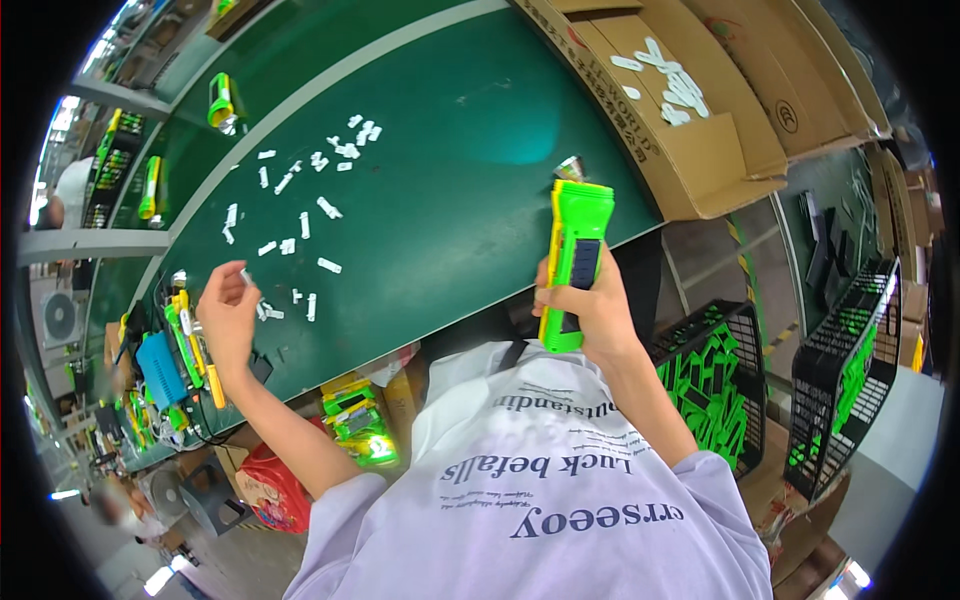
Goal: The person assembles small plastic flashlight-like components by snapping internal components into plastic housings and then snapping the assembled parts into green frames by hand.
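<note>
My right hand [602, 305] is wrapped round a green and yellow flashlight [583, 212] with a dark panel on its side. It is held above the table's near edge, head end away from me. A silver reflector cup [569, 168] shows just beyond that end; whether it is joined to the flashlight I cannot tell. At the left, my left hand [226, 315] has its fingertips pinched on a small white plastic piece [246, 277], partly hidden by the fingers. Several similar white pieces [305, 225] lie scattered over the green table [440, 200] beyond that hand.
An open cardboard box [625, 110] holding white pieces stands at the far right. Black crates [748, 390] of green parts are on the right. Left of my left hand lie a blue block [160, 368] and an orange-handled tool [216, 386]. More flashlights [220, 100] lie at far left.
</note>
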Motion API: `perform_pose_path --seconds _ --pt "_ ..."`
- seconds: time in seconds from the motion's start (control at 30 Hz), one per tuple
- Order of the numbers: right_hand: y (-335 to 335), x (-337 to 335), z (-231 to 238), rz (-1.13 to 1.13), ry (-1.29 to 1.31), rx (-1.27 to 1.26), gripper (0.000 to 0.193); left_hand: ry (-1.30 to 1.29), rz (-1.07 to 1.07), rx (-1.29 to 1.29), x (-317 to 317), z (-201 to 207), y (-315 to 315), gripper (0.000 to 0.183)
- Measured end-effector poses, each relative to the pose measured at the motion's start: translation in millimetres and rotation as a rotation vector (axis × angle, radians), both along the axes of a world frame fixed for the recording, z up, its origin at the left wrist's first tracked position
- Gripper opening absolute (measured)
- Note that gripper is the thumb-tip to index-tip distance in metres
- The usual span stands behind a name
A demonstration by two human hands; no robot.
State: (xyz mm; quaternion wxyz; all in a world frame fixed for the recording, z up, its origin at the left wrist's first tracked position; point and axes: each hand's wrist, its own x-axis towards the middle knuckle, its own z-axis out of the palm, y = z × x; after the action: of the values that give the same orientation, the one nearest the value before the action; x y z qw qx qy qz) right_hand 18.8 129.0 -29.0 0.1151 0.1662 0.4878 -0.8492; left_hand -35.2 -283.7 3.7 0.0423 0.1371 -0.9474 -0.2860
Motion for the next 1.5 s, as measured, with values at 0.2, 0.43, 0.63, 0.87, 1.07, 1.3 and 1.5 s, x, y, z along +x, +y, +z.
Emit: perform_pose_path --seconds 0.2,0.43,0.63,0.87,1.07,1.3,1.5 --pt "-3 3 -5 0.064 0.065 -0.030 0.061 0.016 -0.410 1.006 17 -7 197 0.035" --pt "4 8 0 0.138 0.085 -0.030 0.072 -0.124 -0.575 1.147 21 -3 247 0.031" --pt "8 11 -6 0.115 0.105 -0.101 0.074 -0.167 -0.569 1.347 26 0 254 0.031" --pt "10 10 1 0.121 0.110 -0.103 0.073 -0.101 -0.561 1.308 29 0 255 0.031" --pt "10 11 -1 0.114 0.116 -0.106 0.071 -0.046 -0.568 1.266 30 2 255 0.033" --pt "7 11 1 0.104 0.088 -0.099 0.072 -0.099 -0.551 1.302 33 0 261 0.033" --pt "6 10 0 0.093 0.077 -0.100 0.072 -0.116 -0.528 1.282 24 0 261 0.032"
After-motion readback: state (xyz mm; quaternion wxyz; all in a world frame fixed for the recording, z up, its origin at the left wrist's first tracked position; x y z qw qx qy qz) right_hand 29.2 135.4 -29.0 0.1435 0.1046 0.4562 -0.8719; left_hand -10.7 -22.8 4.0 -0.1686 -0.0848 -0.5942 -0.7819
